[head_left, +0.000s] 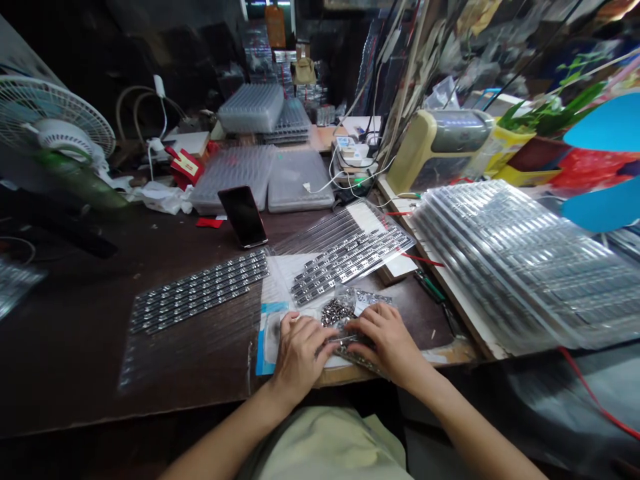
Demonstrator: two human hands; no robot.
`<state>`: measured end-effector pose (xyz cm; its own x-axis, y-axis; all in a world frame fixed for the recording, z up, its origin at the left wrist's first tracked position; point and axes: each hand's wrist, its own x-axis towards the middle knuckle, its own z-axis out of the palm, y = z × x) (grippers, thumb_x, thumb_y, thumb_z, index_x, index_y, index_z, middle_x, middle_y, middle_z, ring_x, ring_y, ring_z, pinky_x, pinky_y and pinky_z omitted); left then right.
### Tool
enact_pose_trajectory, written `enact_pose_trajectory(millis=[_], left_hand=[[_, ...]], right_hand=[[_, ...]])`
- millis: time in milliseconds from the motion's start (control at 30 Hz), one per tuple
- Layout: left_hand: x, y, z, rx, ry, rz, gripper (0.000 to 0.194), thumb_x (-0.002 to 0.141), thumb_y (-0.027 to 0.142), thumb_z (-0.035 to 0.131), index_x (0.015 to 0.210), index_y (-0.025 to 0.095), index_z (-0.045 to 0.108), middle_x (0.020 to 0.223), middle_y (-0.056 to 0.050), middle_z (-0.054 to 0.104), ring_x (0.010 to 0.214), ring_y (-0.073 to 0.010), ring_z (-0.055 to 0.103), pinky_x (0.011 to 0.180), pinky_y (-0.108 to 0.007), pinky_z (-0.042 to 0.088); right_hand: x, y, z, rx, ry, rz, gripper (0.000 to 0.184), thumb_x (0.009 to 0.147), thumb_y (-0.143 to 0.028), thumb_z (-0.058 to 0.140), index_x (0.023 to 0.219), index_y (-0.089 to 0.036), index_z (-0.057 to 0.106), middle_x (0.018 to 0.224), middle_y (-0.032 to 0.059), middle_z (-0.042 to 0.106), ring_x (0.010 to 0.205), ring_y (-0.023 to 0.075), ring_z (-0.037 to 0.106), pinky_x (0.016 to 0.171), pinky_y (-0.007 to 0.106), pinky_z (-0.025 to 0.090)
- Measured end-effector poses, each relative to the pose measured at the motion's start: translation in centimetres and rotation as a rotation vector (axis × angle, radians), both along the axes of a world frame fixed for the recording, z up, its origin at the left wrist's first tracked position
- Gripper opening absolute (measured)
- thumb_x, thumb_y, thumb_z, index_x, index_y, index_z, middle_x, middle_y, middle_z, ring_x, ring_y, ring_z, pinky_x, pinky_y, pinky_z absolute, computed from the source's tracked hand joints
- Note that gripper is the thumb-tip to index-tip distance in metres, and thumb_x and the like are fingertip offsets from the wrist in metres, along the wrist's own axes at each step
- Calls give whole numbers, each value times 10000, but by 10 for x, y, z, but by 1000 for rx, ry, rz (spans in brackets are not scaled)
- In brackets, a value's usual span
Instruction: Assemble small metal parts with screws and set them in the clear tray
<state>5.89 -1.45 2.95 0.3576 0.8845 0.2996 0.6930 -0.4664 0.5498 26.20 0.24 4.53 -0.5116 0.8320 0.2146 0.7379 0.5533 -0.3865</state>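
Cluttered, dim room, dark table with worn front edge. White fan at your far left, phone propped mid-table. Clear tray on your left: rows of metal parts in the upper slots. Second tray, angled ahead of you, also has parts in rows. Plastic bag of loose metal bits sits just beyond your hands. Your left hand and right hand curl inward at a small shiny piece between them; can't tell if either grips it.
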Motion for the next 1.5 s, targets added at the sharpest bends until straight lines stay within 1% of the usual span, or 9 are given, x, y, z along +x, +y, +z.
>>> enact_pose_trajectory(millis=[167,300,500,667,800,1033,1300,1400,1500], left_hand=[[2,0,2,-13,-37,-65,68,853,195,556,826,214,615,947,-27,654,993,-205,544,987,-454,259],[3,2,2,-75,-44,-86,111,873,170,501,891,227,595,824,6,665,918,-186,561,1001,-459,264],[2,1,-4,-48,8,-18,126,860,188,515,948,216,601,875,-20,655,908,-197,562,997,-475,272],[-7,-5,-2,-25,42,-55,198,875,194,512,1046,243,599,987,-28,658,1008,-211,544,994,-450,264],[-34,-3,0,31,41,77,253,894,221,485,1137,221,556,1082,-58,647,1038,-216,543,990,-441,275],[-82,36,4,39,99,233,164,883,211,491,922,248,646,954,-16,696,930,-207,593,917,-419,332],[-43,115,12,-38,222,232,114,816,317,626,786,216,668,861,-27,719,861,-221,616,912,-432,327],[-44,119,16,-83,208,243,102,798,293,647,752,203,657,849,-29,716,839,-215,626,889,-400,367],[-61,100,22,-165,55,253,85,837,250,584,813,197,646,842,-23,711,791,-186,640,789,-322,439]], right_hand=[[-1,-4,2,-22,46,37,50,868,-254,569,860,-222,608,964,37,627,945,191,496,833,349,359],[-7,-6,0,-87,57,32,66,896,-206,507,913,-217,570,828,10,635,865,169,514,811,335,357],[-12,-9,-9,43,9,-39,119,899,-234,502,994,-203,566,848,29,658,832,179,538,813,348,357],[-5,8,8,104,87,-94,176,933,-262,454,943,-217,624,956,49,651,880,178,534,779,331,359],[-16,27,11,54,-112,25,140,896,-289,540,888,-239,671,871,33,666,805,183,524,707,329,338],[-34,25,-12,155,-261,4,92,842,-276,623,770,-225,649,799,22,627,769,178,498,689,319,301],[-31,17,-18,167,-115,-37,133,904,-236,517,799,-198,590,807,27,611,745,164,489,671,298,319],[-30,16,-20,141,-33,-41,155,921,-229,475,805,-191,570,795,35,605,733,158,494,670,286,343],[-29,17,-21,102,42,-60,158,927,-216,449,818,-186,559,794,41,607,737,159,515,684,286,377]])
